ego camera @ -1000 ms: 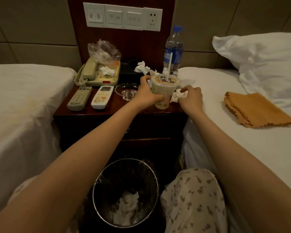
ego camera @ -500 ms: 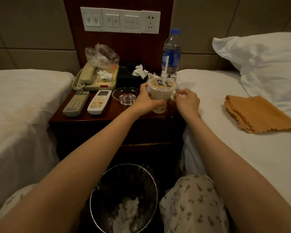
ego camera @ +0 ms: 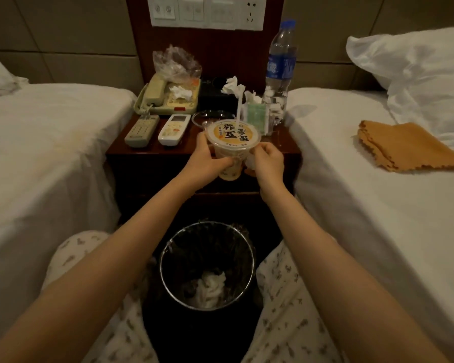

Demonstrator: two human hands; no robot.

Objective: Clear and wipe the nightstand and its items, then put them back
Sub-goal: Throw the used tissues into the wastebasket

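A sealed drink cup (ego camera: 232, 138) with a straw hangs in front of the dark wooden nightstand (ego camera: 147, 150), off its top. My left hand (ego camera: 205, 161) grips the cup's side. My right hand (ego camera: 268, 159) pinches a crumpled white tissue (ego camera: 250, 161) against the cup's right side. On the nightstand remain a beige telephone (ego camera: 165, 98), two remotes (ego camera: 142, 131) (ego camera: 174, 129), a glass ashtray (ego camera: 203, 117), a black box (ego camera: 215, 96) with tissues (ego camera: 232, 86), a green packet (ego camera: 256, 117) and a water bottle (ego camera: 281, 72).
A bin (ego camera: 207, 263) lined with a black bag, holding white tissue, stands on the floor between my knees. White beds flank the nightstand. An orange cloth (ego camera: 404, 146) lies on the right bed near a pillow (ego camera: 417, 72). A crumpled plastic bag (ego camera: 176, 62) rests on the telephone.
Both hands have lifted the cup and tissue off the nightstand and drawn them toward me, over its front edge. The green packet behind the cup now shows.
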